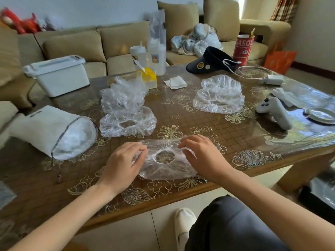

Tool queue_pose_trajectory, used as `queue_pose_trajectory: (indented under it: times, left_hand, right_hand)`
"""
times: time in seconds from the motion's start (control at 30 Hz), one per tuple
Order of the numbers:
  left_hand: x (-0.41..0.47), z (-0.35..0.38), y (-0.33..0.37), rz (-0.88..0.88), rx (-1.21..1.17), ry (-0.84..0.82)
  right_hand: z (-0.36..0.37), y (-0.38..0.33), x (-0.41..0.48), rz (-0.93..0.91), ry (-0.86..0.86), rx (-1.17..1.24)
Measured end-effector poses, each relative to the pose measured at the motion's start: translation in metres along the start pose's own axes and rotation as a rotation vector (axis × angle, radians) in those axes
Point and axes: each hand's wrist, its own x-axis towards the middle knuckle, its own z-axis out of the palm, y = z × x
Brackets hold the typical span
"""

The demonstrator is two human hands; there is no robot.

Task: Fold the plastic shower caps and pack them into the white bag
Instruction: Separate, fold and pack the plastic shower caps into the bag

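Observation:
A clear plastic shower cap [165, 166] lies flat near the table's front edge, its elastic opening facing up. My left hand [125, 163] pinches its left rim and my right hand [201, 154] pinches its right rim. The white drawstring bag [45, 129] lies on its side at the left, mouth toward the caps, with folded clear plastic inside. Beyond my hands, two more caps [126, 122] [121, 98] lie in the middle of the table. A stack of caps [219, 95] sits at the right.
On the brown flowered table [199, 122] are a white lidded box [58, 75], a yellow tissue pack [149, 77], a tall plastic bag [157, 44], a black visor [212, 60], a red cup [243, 49], a grey game controller [275, 111] and a plate [320, 115]. Sofas stand behind.

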Motion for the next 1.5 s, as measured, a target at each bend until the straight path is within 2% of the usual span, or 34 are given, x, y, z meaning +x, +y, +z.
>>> queue_pose_trajectory:
  times: [0.07, 0.2, 0.3, 0.4, 0.5, 0.6, 0.7, 0.8, 0.93, 1.07, 1.13, 1.23, 1.33, 1.43, 1.5]
  left_hand:
    - [0.012, 0.007, 0.014, 0.001, -0.022, -0.06]
    - [0.024, 0.025, 0.024, -0.042, 0.018, -0.359]
    - [0.018, 0.03, 0.018, -0.028, 0.067, -0.445]
    - [0.006, 0.027, 0.007, 0.028, 0.079, -0.477]
    - [-0.003, 0.02, -0.001, 0.001, -0.018, -0.414]
    - [-0.014, 0.004, -0.008, 0.001, -0.15, -0.226]
    - [-0.025, -0.009, -0.012, 0.103, -0.095, -0.249]
    - [-0.022, -0.009, -0.016, 0.109, -0.058, -0.284]
    - [-0.014, -0.004, -0.019, 0.158, -0.057, -0.199]
    - [-0.006, -0.004, -0.017, 0.04, -0.17, -0.139]
    - [-0.003, -0.008, -0.014, 0.012, -0.178, -0.18]
    - [-0.008, -0.01, -0.018, 0.07, -0.056, -0.256]
    - [-0.011, -0.005, -0.027, 0.14, -0.042, -0.136]
    - [-0.008, -0.004, -0.028, 0.102, -0.12, -0.059]
    - [-0.007, -0.007, -0.024, 0.087, -0.142, -0.065]
  right_hand:
    - [-0.002, -0.009, 0.007, 0.019, -0.045, 0.035]
    - [0.009, -0.013, 0.007, 0.03, -0.3, -0.023]
    - [0.014, -0.004, 0.002, 0.022, -0.424, -0.096]
    - [0.011, -0.003, -0.003, -0.024, -0.433, -0.117]
    - [0.004, -0.005, -0.002, -0.002, -0.322, 0.004]
    - [-0.009, -0.007, 0.0, 0.04, -0.195, 0.131]
    - [-0.016, -0.01, -0.007, 0.002, -0.293, 0.204]
    - [-0.008, -0.007, -0.011, -0.027, -0.409, 0.062]
    - [-0.007, -0.005, -0.008, 0.009, -0.437, 0.066]
    - [-0.009, -0.005, -0.004, 0.037, -0.372, 0.083]
    - [-0.008, -0.001, -0.003, 0.04, -0.327, 0.123]
    - [-0.007, 0.002, -0.003, 0.071, -0.29, 0.154]
    - [-0.01, -0.001, 0.002, 0.228, -0.256, 0.294]
    - [-0.019, -0.003, 0.005, 0.256, -0.353, 0.418]
    - [-0.02, -0.002, 0.002, 0.164, -0.45, 0.236]
